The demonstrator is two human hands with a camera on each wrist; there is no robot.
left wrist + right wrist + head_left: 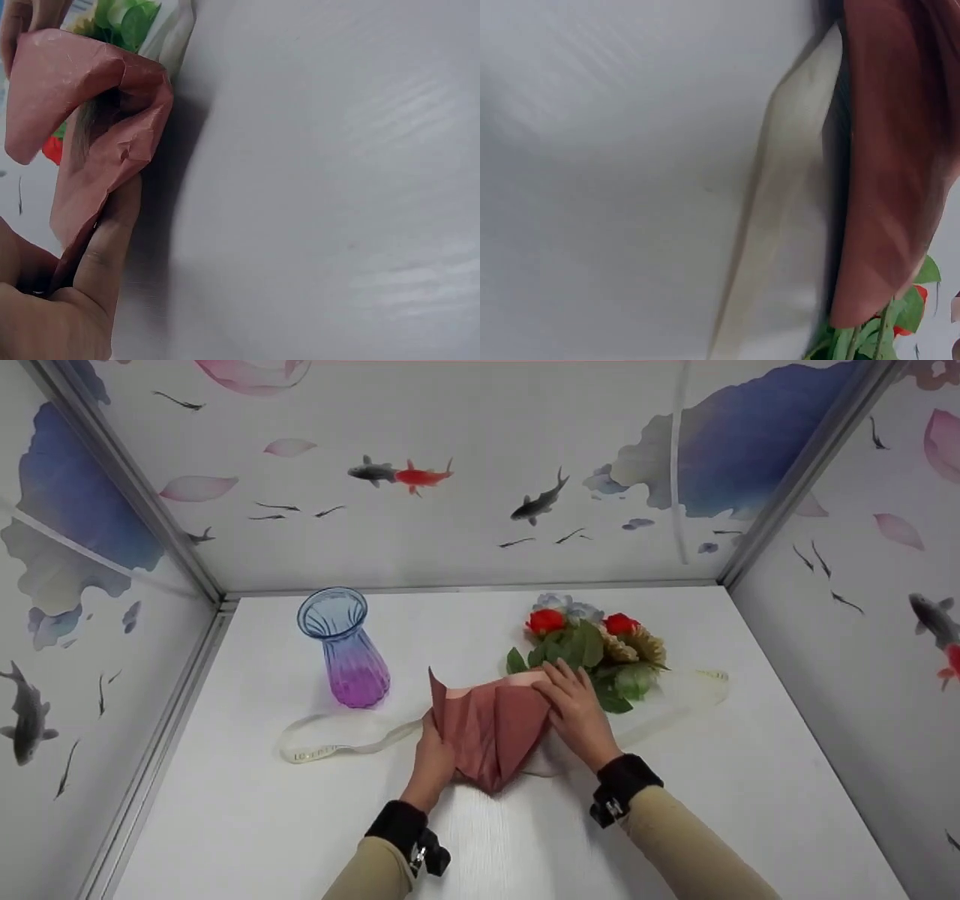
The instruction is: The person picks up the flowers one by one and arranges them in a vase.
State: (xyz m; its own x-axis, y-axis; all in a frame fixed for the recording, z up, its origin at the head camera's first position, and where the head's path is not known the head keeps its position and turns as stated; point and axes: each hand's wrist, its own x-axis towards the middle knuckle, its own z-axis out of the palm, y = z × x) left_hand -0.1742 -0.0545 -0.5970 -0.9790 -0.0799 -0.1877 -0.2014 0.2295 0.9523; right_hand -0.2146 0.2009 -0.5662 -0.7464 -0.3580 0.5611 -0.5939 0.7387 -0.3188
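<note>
A dusty-pink sheet of wrapping paper (491, 727) stands folded into a cone in mid-table, its lighter inner side showing along the top. My left hand (433, 757) grips its left edge; in the left wrist view the thumb and fingers (112, 247) pinch the paper. My right hand (579, 712) lies on the upper right edge with fingers fairly straight. Just behind that hand is a bunch of artificial flowers (577, 645), red, blue and tan with green leaves. A pale printed ribbon (322, 754) comes out from the paper to the left and right.
A ribbed glass vase (356, 667), blue fading to purple, stands at the back left. White panels (465, 532) printed with fish and petals close off the table (247, 825) at the back and sides. The ribbon's far loop (712, 682) lies right of the flowers.
</note>
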